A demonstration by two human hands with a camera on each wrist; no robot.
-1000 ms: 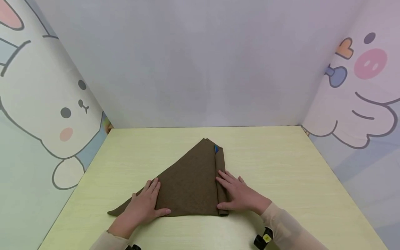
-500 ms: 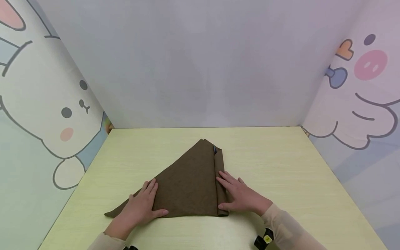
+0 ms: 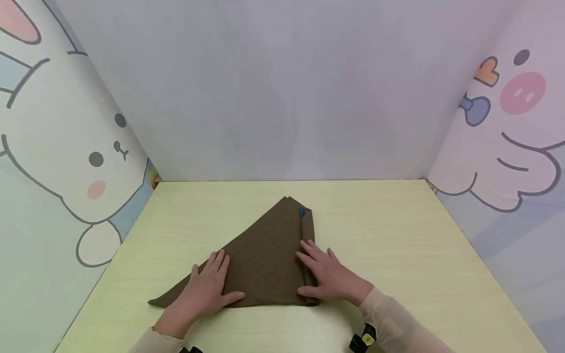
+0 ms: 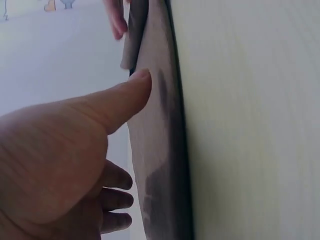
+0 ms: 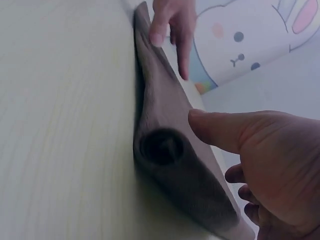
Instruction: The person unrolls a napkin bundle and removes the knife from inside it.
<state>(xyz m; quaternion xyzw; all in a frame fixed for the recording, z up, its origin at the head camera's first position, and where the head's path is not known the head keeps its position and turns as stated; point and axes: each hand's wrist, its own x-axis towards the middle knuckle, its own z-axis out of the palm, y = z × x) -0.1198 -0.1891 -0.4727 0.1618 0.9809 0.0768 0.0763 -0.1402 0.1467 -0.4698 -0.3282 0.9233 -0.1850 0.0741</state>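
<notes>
While a folded brown cloth (image 3: 265,269) is laid across the near middle of a pale wood-grain table (image 3: 397,220), its right edge is turned into a roll (image 3: 308,226), with a sliver of blue exposed near the far end. Over the cloth's left part, the left hand (image 3: 205,288) is held with fingers extended and thumb out. Over the roll, partly blocked from the head view, the right hand (image 3: 332,277) is spread. Whether either is pressed down cannot be told. The scene is enclosed by a grey-white back panel (image 3: 282,98) and cartoon-printed side panels (image 3: 53,162).
</notes>
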